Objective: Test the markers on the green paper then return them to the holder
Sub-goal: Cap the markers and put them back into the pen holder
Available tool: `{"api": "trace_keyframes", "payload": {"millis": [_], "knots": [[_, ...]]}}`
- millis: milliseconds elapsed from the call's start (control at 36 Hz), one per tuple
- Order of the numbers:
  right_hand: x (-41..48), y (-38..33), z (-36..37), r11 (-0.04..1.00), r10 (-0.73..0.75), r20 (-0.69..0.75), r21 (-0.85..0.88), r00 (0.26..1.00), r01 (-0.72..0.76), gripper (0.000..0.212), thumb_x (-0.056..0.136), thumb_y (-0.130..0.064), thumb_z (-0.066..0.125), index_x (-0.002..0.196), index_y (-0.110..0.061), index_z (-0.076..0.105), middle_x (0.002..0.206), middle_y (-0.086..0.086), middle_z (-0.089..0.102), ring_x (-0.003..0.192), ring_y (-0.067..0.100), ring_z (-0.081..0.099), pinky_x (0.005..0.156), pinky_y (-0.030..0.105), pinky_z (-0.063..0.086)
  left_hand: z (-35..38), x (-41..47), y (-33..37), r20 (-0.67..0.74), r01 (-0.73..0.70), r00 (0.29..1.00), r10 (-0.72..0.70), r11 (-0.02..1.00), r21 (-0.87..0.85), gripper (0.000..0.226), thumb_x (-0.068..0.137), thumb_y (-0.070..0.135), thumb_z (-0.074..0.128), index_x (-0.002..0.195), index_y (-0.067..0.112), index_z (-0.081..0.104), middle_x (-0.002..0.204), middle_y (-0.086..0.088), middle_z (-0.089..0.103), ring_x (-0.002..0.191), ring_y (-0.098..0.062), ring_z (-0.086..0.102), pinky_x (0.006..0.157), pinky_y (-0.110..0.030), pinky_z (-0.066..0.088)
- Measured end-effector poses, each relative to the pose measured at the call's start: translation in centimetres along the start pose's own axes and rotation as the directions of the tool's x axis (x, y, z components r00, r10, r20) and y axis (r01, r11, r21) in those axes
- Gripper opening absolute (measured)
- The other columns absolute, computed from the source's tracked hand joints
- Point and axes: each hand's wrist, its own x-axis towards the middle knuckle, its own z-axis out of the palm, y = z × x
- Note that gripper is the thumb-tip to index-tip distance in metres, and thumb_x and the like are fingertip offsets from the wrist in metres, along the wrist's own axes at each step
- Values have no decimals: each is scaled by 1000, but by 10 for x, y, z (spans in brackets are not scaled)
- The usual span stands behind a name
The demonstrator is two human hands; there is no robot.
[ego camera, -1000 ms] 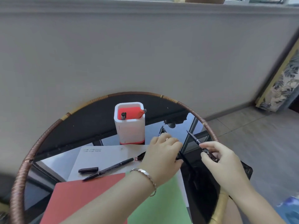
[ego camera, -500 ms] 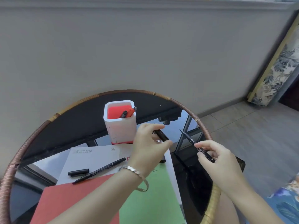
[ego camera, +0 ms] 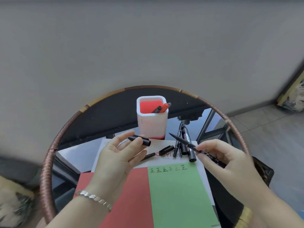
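A round glass desk with a woven rim stands against a plain grey wall, with tiled floor to its right. A white holder with a red inside sits upright near the far edge at the middle; a black marker and a red marker stand in it, both leaning toward its right side. Nearer, a white sheet lies flat, and over it lie a red paper on the left and the green paper on the right, reaching to the near edge. A row of six written characters runs along the green paper's far edge. The left hand, with a bracelet at the wrist, is held palm up above the sheet and pinches a black cap between thumb and fingertips, the cap lying left to right. The right hand grips an uncapped thin marker in its fingers; its long axis runs from the near right to the far left, tilted upward, with the tip pointing at the base of the holder. The cap and the tip are apart. Between the holder and the right edge lie loose markers in a bunch, lengthwise far to near. A spare cap lies on the sheet just left of them.
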Motion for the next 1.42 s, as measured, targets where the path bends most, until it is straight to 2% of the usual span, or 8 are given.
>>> {"api": "trace_keyframes", "payload": {"millis": [222,583,806,917,1000,1167,1222,1417], "knots": [[-3,-4,12,996,-81,65,-38,995,83,43,77,-12,67,95,-50,60,86,-28,67,80,3,63,67,9,48,-14,-6,-4,-23,28,999,-28,1000,4,29,67,16,64,96,13,61,82,-7,73,79,-12,70,56,-18,53],[-6,-5,16,990,-124,87,-53,989,129,37,76,-16,67,92,-50,62,80,-24,68,71,13,63,65,28,50,-10,-10,-9,-39,31,999,-33,999,-32,30,59,19,66,88,16,60,78,-6,73,72,-11,69,57,-18,53],[-9,-3,15,990,-130,87,-49,988,134,39,77,-14,68,94,-49,62,83,-28,68,74,10,63,65,30,50,-3,-13,-13,7,12,1000,-12,1000,3,30,59,16,66,89,12,62,82,-8,72,70,-14,69,59,-21,54],[-8,-5,17,977,-204,88,-35,975,208,15,73,-35,67,86,-44,68,83,-30,66,74,-1,62,59,10,46,2,-16,-19,47,-46,998,41,992,119,20,69,6,69,87,9,61,80,-14,64,71,-16,68,56,-18,51],[-7,-5,18,965,-252,75,-52,965,256,18,71,-37,66,87,-33,72,81,-30,65,74,-8,61,65,1,39,5,-16,-17,90,-58,995,46,989,138,17,67,3,69,78,10,57,73,-11,67,69,-20,70,54,-19,52],[-8,-9,25,924,-360,5,-135,933,357,22,76,-39,61,90,-27,73,72,-23,67,58,7,60,52,21,45,9,-18,-11,110,-59,993,46,991,117,21,49,10,69,67,12,58,68,-14,65,61,-21,67,52,-20,51],[-9,-12,26,921,-366,-16,-149,930,360,21,76,-38,62,88,-27,74,72,-24,66,58,3,60,52,17,44,10,-20,-11,124,-86,990,71,989,120,20,49,10,72,64,14,59,67,-13,65,61,-21,65,52,-20,51],[-12,-29,28,968,-172,-64,174,983,181,17,65,-38,75,81,-43,71,67,-21,70,59,0,63,56,10,46,8,-27,-4,236,-354,921,310,919,173,22,53,8,77,62,22,62,65,-6,69,54,-17,61,54,-23,51]]}}
